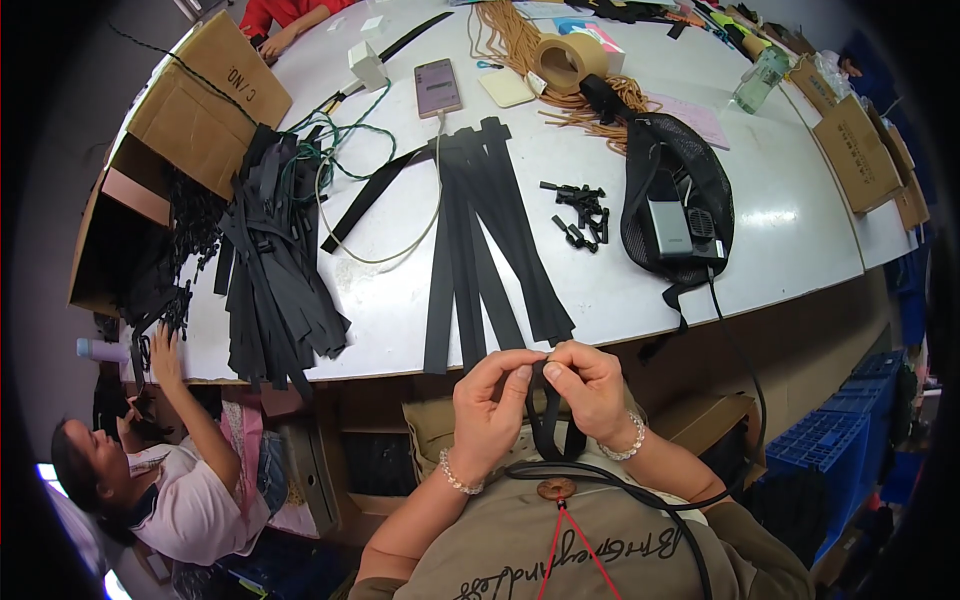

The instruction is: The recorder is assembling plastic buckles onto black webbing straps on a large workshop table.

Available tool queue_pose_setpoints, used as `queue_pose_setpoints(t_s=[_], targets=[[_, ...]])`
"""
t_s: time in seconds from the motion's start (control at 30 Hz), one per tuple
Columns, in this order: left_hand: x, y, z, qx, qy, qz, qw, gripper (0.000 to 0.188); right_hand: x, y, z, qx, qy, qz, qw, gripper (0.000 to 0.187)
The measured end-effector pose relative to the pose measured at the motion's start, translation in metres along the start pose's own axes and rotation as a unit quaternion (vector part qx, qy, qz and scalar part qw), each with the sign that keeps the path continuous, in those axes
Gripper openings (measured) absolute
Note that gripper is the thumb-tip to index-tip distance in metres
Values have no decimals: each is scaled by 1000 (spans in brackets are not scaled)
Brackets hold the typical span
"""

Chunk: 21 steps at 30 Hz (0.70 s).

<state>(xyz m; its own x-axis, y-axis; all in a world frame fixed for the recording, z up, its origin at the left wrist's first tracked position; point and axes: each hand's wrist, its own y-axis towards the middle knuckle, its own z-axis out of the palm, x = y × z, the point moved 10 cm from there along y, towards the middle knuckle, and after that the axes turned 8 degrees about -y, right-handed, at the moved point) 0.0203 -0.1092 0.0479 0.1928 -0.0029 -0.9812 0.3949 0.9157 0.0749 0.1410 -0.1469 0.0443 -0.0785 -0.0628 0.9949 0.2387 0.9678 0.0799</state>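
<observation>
My left hand (490, 408) and my right hand (594, 390) meet fingertip to fingertip just off the table's front edge. Both pinch a black strap (546, 430), whose loop hangs down between them toward my lap. What the fingertips press together is too small to make out. Just beyond my hands, long flat black straps (466, 230) lie fanned out, their near ends at the table edge. Small black plastic fittings (580, 215) sit in a loose heap to the right of them.
A thick pile of black straps (275, 270) and a cardboard box (205, 95) lie left. A phone (438, 87) trails a white cable. Tan cords, a tape roll (570, 62) and a black mesh bag (680, 160) lie right. A co-worker (185, 470) reaches in at left; a red sleeve shows far back.
</observation>
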Motion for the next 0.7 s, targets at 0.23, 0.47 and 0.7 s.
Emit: queue_pose_setpoints(t_s=[0.23,0.47,0.7], targets=[[3,-6,3,-7,-41,-46,998,19,-10,-1,-1,8,24,20,999,11],[8,-8,6,-20,-157,-76,985,36,-7,0,-11,0,20,-15,1000,10],[11,-9,6,-11,-166,-93,982,24,9,-2,-10,-2,4,-84,996,9]])
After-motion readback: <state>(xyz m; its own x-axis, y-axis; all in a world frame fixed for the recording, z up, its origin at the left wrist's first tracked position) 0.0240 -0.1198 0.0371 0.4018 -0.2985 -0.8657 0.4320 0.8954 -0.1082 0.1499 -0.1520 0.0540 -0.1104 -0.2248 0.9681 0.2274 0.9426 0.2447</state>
